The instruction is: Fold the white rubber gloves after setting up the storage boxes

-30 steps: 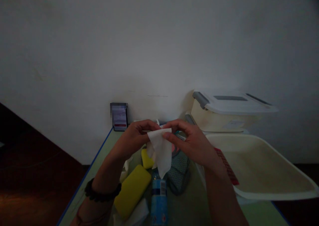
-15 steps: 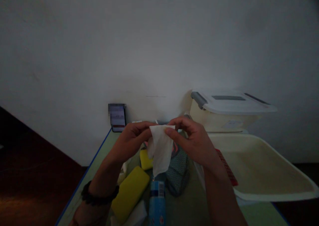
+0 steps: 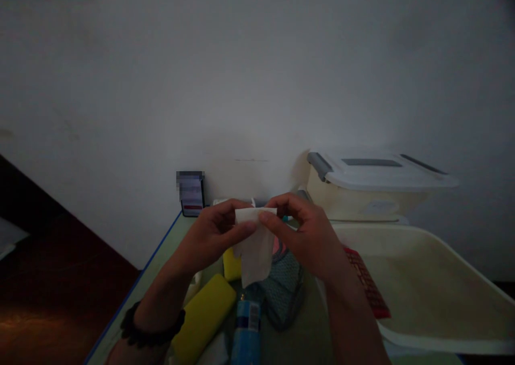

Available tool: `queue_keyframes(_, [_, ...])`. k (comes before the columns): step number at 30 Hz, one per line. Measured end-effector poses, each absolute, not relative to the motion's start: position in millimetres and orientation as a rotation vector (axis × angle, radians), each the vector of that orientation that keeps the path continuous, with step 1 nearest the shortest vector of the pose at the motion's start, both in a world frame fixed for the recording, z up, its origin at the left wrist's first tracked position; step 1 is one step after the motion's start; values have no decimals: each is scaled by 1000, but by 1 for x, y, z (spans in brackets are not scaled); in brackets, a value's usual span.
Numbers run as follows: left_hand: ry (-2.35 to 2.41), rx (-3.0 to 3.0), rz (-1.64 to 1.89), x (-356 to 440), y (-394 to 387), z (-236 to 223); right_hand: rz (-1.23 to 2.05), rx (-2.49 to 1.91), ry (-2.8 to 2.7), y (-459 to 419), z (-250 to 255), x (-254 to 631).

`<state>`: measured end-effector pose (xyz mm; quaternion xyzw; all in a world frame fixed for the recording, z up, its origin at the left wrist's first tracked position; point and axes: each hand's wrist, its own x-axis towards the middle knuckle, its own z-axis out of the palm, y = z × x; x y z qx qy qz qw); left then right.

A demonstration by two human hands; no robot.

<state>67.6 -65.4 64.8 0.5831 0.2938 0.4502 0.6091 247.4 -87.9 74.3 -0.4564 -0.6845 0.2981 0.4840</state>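
Between my two hands hangs a white tissue, its top edge pinched and its lower part falling loose. My left hand grips its left side, thumb laid across the front. On the other side my right hand pinches it near the top, thumb in front and fingers behind. Below the tissue lies a blue bottle with a barcode label. A yellow sponge-like block rests left of the bottle, and a smaller yellow piece is partly hidden. Grey-blue knitted fabric lies to the right.
A phone leans against the wall at the table's back left. To the right stand a lidded storage box and a wide cream basin with a red grid-patterned thing at its edge. The green table has a blue edge.
My left thumb has come round onto the front of the tissue, nearer my right thumb. Both hands keep hold of it. The camera view has shifted slightly.
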Motion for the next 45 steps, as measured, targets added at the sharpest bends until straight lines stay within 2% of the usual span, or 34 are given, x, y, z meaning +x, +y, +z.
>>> queue_keyframes(13, [751,1247,1055,82,-60,54,981,-1075,-1662,-89,74,259])
queue_keyframes(24, [690,1374,1066,67,-63,66,891,-1057,-1683,-92,73,242])
queue_keyframes(45, [740,1499,1108,50,-60,67,937,-907,-1665,-91,69,226])
